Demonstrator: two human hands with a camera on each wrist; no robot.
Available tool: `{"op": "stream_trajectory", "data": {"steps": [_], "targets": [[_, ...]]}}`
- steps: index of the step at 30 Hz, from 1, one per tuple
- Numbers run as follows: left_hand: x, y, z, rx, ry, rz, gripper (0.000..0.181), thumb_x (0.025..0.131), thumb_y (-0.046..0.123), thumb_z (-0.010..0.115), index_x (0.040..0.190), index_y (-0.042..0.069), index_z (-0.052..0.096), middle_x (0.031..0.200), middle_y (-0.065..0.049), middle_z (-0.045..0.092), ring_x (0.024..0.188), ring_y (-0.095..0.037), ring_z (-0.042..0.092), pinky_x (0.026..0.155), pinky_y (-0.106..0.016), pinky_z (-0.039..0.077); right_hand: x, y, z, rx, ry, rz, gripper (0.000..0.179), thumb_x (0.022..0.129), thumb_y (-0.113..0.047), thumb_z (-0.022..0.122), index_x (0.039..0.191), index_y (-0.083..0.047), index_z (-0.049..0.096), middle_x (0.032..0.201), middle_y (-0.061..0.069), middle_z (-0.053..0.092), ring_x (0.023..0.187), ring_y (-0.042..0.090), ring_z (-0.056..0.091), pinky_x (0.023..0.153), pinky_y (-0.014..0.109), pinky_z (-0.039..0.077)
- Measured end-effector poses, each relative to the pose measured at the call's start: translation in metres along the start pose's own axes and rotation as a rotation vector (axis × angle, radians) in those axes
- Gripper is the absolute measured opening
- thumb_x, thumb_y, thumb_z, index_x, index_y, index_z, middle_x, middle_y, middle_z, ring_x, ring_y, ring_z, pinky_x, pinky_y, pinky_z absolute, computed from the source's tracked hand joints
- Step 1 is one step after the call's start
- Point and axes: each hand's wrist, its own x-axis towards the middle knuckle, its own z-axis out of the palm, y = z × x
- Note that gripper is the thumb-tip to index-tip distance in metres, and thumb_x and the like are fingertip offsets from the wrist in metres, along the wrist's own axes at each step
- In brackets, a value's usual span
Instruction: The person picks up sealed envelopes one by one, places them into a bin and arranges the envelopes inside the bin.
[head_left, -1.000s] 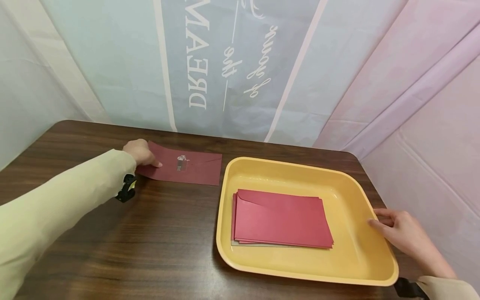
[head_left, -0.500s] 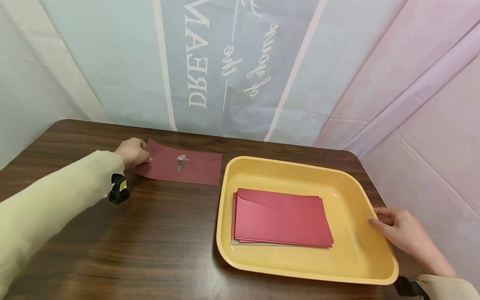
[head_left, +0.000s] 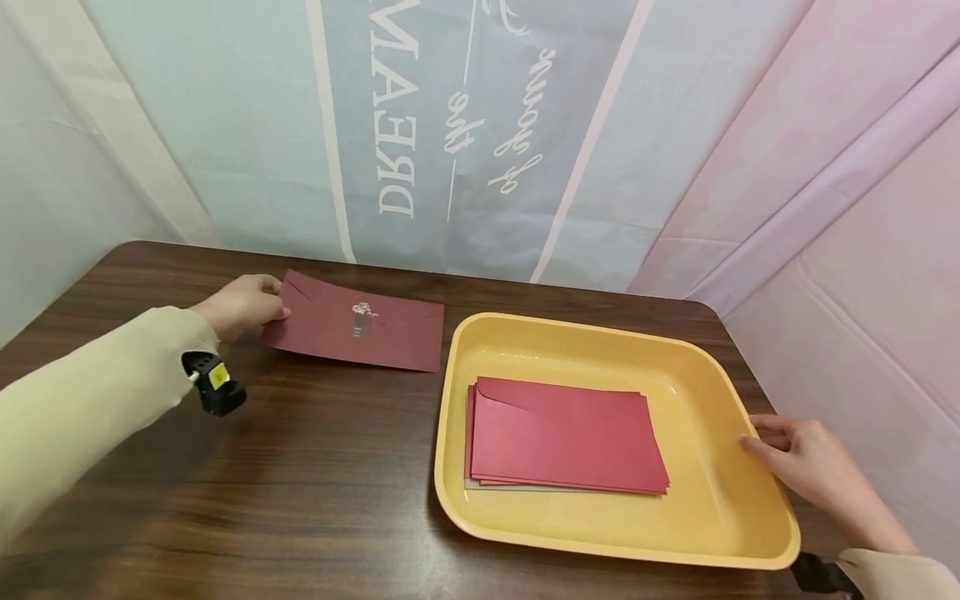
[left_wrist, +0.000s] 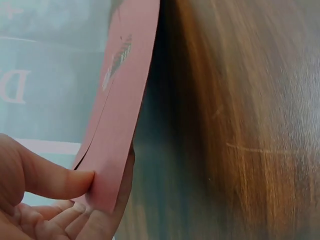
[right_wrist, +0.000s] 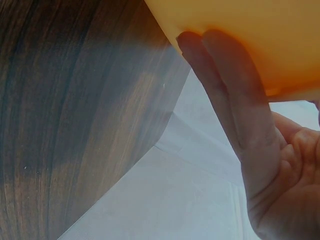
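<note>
My left hand (head_left: 243, 307) pinches the left end of a dark red envelope (head_left: 397, 333) with a small white and grey print on it. In the left wrist view the thumb presses on top of the envelope (left_wrist: 122, 100), and the other fingers lie beneath. That end is lifted off the table, while the right end looks to be at table level. My right hand (head_left: 813, 458) grips the right wall of a yellow plastic tray (head_left: 600, 546), thumb inside and fingers outside. Inside the tray lies a stack of red envelopes (head_left: 566, 433), slightly uneven, with a greyish edge showing at the bottom.
Everything stands on a dark wood-grain table (head_left: 315, 483). A pale printed cloth (head_left: 450, 125) hangs along the back edge, with pinkish cloth (head_left: 862, 275) on the right. A black wrist camera (head_left: 213, 383) hangs under the left sleeve.
My left hand has shifted left along the envelope to its end, and that end has risen a little. The right hand and the tray stay nearly where they were.
</note>
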Motion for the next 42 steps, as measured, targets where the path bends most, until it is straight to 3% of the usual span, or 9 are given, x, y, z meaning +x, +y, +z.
{"op": "stream_trajectory", "data": {"steps": [7,15,19,26,33,37,42], "targets": [[-0.009,0.002,-0.005,0.034,0.07,0.02,0.049,0.094,0.006,0.042,0.133,-0.02,0.025,0.118,-0.032,0.042,0.102,-0.035,0.048,0.076,-0.033,0.048,0.0,0.001,0.0,0.007,-0.005,-0.002,0.047,0.092,-0.027,0.063,0.118,0.012,0.06,0.089,0.02,0.072,0.066,-0.005,0.059,0.06,0.021,0.045],[-0.024,0.001,-0.006,0.033,0.109,0.004,0.053,0.096,0.011,0.042,0.137,-0.016,0.022,0.122,-0.031,0.039,0.108,-0.038,0.042,0.086,-0.043,0.041,-0.001,0.001,0.001,0.007,-0.001,-0.005,0.047,0.092,-0.027,0.063,0.118,0.012,0.06,0.087,0.019,0.073,0.064,-0.005,0.058,0.06,0.021,0.044],[-0.031,0.001,-0.006,0.029,0.12,0.004,0.055,0.097,0.012,0.042,0.138,-0.015,0.021,0.123,-0.031,0.04,0.107,-0.037,0.045,0.084,-0.04,0.043,-0.001,0.001,0.001,0.003,0.003,-0.005,0.047,0.091,-0.026,0.063,0.118,0.012,0.06,0.087,0.019,0.073,0.065,-0.006,0.058,0.06,0.021,0.044],[-0.043,0.001,-0.01,0.043,0.164,0.035,0.05,0.096,0.013,0.043,0.134,-0.015,0.026,0.11,-0.025,0.053,0.095,-0.028,0.053,0.078,-0.034,0.042,-0.001,0.001,0.0,0.007,-0.003,0.002,0.047,0.091,-0.027,0.063,0.118,0.012,0.06,0.088,0.02,0.072,0.065,-0.004,0.06,0.06,0.021,0.045],[-0.054,0.005,-0.013,0.042,0.152,0.031,0.052,0.098,0.015,0.041,0.137,-0.015,0.023,0.117,-0.028,0.05,0.101,-0.032,0.052,0.082,-0.039,0.043,0.0,-0.001,0.0,0.021,-0.015,0.007,0.048,0.092,-0.026,0.062,0.119,0.013,0.059,0.09,0.021,0.072,0.065,-0.003,0.061,0.06,0.019,0.045],[-0.06,0.008,-0.02,0.003,0.121,0.028,0.057,0.099,0.017,0.038,0.142,-0.013,0.015,0.124,-0.028,0.045,0.11,-0.04,0.046,0.086,-0.048,0.041,0.0,-0.001,-0.001,0.019,-0.02,0.007,0.048,0.092,-0.027,0.062,0.119,0.013,0.058,0.091,0.021,0.072,0.066,0.0,0.063,0.06,0.019,0.046],[-0.064,0.014,-0.023,-0.017,0.136,0.054,0.053,0.099,0.016,0.04,0.14,-0.011,0.021,0.107,-0.012,0.059,0.092,-0.022,0.057,0.082,-0.043,0.042,0.001,-0.001,-0.001,0.029,-0.027,0.009,0.049,0.092,-0.026,0.062,0.12,0.014,0.057,0.091,0.023,0.072,0.065,0.004,0.066,0.06,0.019,0.047]]}}
